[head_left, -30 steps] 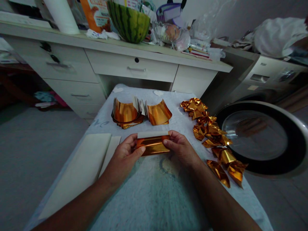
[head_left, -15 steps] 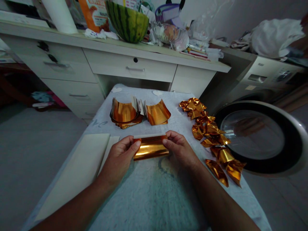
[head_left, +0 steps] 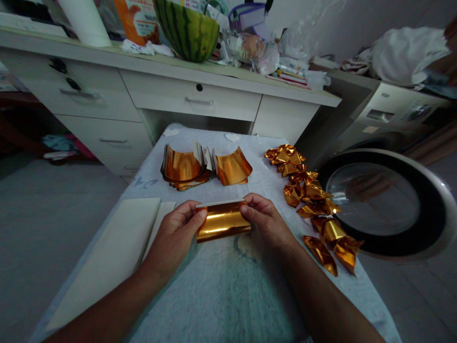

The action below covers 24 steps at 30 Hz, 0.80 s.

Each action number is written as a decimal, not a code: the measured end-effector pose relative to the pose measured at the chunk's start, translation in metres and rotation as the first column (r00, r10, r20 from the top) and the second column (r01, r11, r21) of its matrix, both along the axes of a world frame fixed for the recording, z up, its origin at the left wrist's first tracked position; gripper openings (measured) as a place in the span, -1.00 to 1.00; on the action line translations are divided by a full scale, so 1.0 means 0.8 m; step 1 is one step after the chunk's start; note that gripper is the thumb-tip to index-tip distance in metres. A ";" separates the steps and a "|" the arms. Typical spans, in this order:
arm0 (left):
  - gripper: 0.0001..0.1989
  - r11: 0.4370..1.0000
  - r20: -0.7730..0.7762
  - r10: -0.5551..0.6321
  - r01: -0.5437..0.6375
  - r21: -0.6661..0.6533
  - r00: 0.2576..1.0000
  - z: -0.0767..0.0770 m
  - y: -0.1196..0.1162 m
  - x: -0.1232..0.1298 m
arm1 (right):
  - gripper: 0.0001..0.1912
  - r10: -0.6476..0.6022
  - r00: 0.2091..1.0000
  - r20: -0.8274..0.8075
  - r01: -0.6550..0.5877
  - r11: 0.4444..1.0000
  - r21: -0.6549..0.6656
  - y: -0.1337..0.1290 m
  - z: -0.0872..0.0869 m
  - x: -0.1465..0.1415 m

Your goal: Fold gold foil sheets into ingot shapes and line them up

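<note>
A shiny gold foil sheet (head_left: 224,222) with a pale strip along its far edge is held level above the cloth-covered table. My left hand (head_left: 181,227) pinches its left end, thumb on top. At the right end, my right hand (head_left: 264,219) grips it the same way. Beyond them lie two stacks of curved gold foil sheets, one on the left (head_left: 182,166) and one on the right (head_left: 233,167). Several folded gold foil pieces (head_left: 314,193) run down the table's right side.
White folded sheets (head_left: 107,257) lie on the left of the table (head_left: 221,295). A white drawer desk (head_left: 193,97) stands behind, bearing a cut watermelon (head_left: 189,33). To the right is a washing machine with its round door (head_left: 374,200) open.
The foil between my hands has tilted or unrolled slightly, so its pale far edge shows more and its gold face looks flatter. Both hands keep their hold.
</note>
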<state>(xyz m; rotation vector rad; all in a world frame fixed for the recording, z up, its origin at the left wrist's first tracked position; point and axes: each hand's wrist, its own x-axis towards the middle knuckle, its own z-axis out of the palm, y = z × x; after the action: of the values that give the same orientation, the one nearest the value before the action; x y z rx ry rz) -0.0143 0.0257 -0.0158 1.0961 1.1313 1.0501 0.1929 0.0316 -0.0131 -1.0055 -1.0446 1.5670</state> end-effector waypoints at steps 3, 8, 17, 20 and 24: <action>-0.84 1.000 0.001 -0.006 0.006 0.001 1.000 0.000 0.000 0.000 | -0.70 -0.035 0.998 0.053 0.033 0.999 0.027 0.000 0.004 0.000; -0.82 1.000 -0.018 -0.021 0.021 -0.002 1.000 0.005 -0.001 0.001 | -0.68 -0.058 0.993 0.099 0.056 0.998 0.026 0.001 0.007 -0.001; -0.80 1.000 -0.077 -0.027 0.028 0.011 0.997 0.006 -0.003 -0.001 | -0.71 -0.047 0.995 0.091 0.044 0.998 0.034 0.001 0.003 0.000; -0.80 1.000 -0.098 -0.021 0.023 0.017 0.995 0.006 -0.003 -0.001 | -0.72 -0.034 0.996 0.084 0.030 0.999 0.045 0.001 0.001 0.001; -0.80 1.000 -0.088 -0.023 0.025 0.015 0.996 0.007 -0.003 -0.001 | -0.72 -0.052 0.995 0.081 0.047 0.997 0.056 0.001 0.002 0.000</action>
<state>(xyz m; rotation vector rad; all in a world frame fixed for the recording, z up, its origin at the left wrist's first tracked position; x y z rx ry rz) -0.0150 0.0234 -0.0105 1.1758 1.1787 1.0019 0.1931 0.0326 -0.0114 -1.0588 -1.1046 1.4604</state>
